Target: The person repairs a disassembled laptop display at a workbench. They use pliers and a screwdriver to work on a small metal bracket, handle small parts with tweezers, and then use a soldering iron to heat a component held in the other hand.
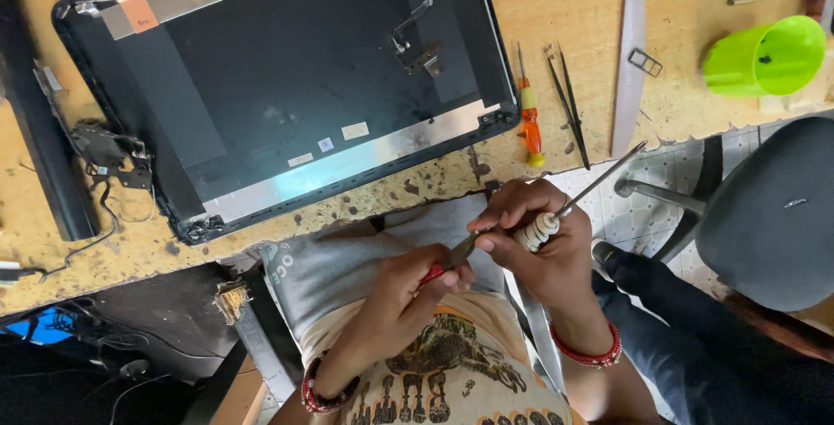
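Observation:
My right hand [539, 234] grips a screwdriver with a pale ribbed handle [536, 230]; its metal shaft [604, 178] points up and right past the bench edge. My left hand [408, 296] holds a red-handled tool, pliers by the look of it [453, 257], whose dark tip meets the right hand's fingers near the screwdriver handle. Both hands are close to my lap, just below the bench edge. What sits at the tool tip is too small to tell. Red bead bracelets are on both wrists.
An empty black laptop lid shell [287, 69] lies on the worn wooden bench [556, 8], a loose hinge [113, 151] at its left. An orange screwdriver [528, 121], tweezers [569, 104], a flat grey strip [629, 60] and a green cup [764, 56] lie to the right. A grey stool [773, 208] stands beside me.

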